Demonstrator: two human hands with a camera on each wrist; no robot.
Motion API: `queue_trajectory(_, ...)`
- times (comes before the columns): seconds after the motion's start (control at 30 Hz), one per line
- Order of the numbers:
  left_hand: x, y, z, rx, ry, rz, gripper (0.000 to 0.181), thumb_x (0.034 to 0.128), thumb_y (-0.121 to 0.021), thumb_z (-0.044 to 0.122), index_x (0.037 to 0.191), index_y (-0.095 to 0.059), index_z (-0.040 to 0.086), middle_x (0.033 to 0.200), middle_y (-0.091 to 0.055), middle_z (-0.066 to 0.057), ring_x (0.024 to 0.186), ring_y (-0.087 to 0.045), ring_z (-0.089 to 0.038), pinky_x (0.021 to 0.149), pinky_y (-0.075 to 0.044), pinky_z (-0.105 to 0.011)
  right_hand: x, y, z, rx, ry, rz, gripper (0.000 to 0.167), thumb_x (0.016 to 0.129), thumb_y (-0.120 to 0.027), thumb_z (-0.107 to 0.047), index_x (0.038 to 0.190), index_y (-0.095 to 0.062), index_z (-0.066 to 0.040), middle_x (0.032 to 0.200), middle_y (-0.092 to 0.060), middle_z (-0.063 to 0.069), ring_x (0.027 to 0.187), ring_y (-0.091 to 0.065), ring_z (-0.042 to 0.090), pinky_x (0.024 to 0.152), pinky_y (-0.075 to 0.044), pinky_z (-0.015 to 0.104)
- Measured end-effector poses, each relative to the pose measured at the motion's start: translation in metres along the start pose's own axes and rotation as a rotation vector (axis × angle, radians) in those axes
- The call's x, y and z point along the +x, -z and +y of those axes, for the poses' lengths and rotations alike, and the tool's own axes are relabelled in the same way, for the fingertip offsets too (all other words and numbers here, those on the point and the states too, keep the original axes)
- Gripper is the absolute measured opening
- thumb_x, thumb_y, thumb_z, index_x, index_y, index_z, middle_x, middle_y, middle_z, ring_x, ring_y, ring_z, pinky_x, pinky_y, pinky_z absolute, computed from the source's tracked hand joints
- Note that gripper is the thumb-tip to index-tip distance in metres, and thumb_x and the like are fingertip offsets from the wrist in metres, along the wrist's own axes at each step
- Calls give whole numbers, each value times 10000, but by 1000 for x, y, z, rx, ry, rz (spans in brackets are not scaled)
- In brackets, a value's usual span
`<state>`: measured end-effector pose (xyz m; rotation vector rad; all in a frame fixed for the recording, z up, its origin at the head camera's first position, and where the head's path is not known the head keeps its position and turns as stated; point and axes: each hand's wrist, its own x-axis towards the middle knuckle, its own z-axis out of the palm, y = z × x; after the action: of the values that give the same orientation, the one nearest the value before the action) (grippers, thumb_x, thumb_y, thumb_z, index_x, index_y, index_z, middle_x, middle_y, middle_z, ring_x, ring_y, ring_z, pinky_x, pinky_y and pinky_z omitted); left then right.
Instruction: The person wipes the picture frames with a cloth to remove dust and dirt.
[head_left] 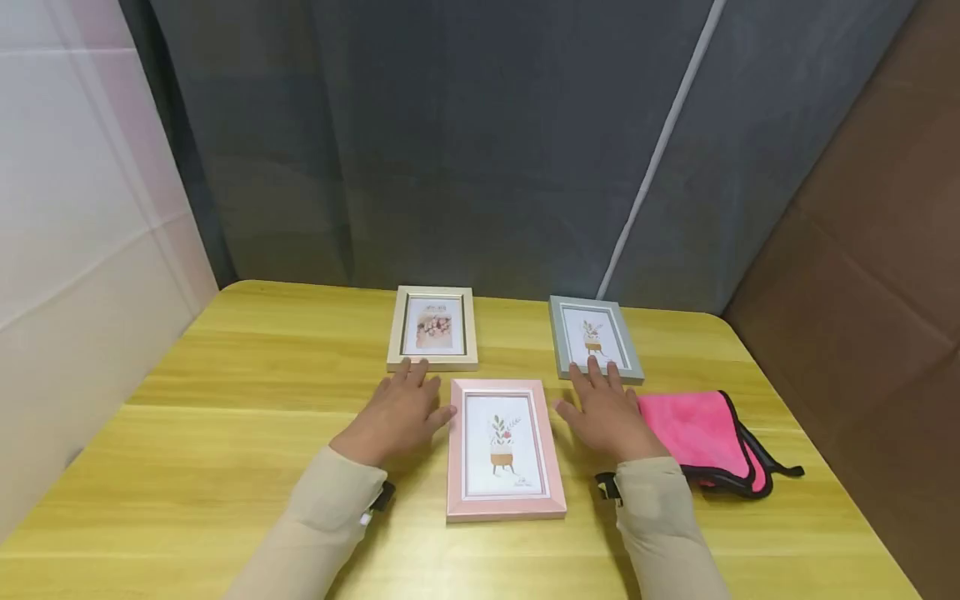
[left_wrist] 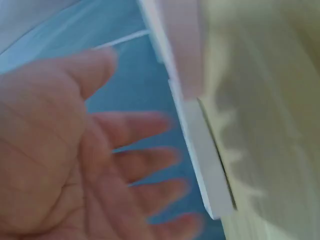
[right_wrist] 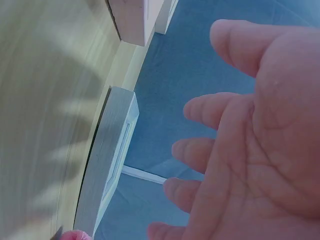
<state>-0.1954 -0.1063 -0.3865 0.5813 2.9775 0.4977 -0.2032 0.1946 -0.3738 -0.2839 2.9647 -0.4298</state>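
Note:
A pink picture frame (head_left: 553, 467) with a potted-plant print lies flat on the table between my two hands. My left hand (head_left: 397, 415) hovers at its left side, fingers spread and pointing toward a cream picture frame (head_left: 433, 364) further back. On the other side, my right hand (head_left: 609, 417) is held with extended fingers just in front of a grey-blue picture frame (head_left: 561, 337). Both wrist views show bare palms, the left palm (left_wrist: 45, 150) and the right palm (right_wrist: 280, 145), with nothing in them and a gap to the frames.
A folded pink cloth (head_left: 693, 429) with black edging lies right of my right hand. The yellow wood-grain table (head_left: 187, 467) ends at a dark grey curtain (head_left: 465, 150) behind. A brown panel (head_left: 870, 208) stands to the right, a white one (head_left: 82, 208) to the left.

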Motion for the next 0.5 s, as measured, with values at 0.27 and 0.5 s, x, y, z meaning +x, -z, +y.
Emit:
queue_trajectory(0.27, -10, 6, 9, -145, 110, -371, 861, 779, -773, 559, 1411, -534, 26, 1523, -359, -267, 1388, -330, -475, 1087, -298, -620, -9, 15, 24, 100, 57, 19, 614, 1029, -484, -335, 1519, -348, 8, 1557, -270, 289, 1429, -213, 497, 1125, -191, 635)
queue_trajectory(0.5, -9, 3, 16, -125, 106, -406, 933, 745, -778, 594, 1465, -488, 78, 1553, -294, -275, 1406, -236, -534, 1065, -258, -692, -38, 46, 80, -28, 55, -16, 539, 934, -613, -229, 1387, -516, 46, 1362, -520, 302, 1277, -451, 487, 1051, -345, 619)
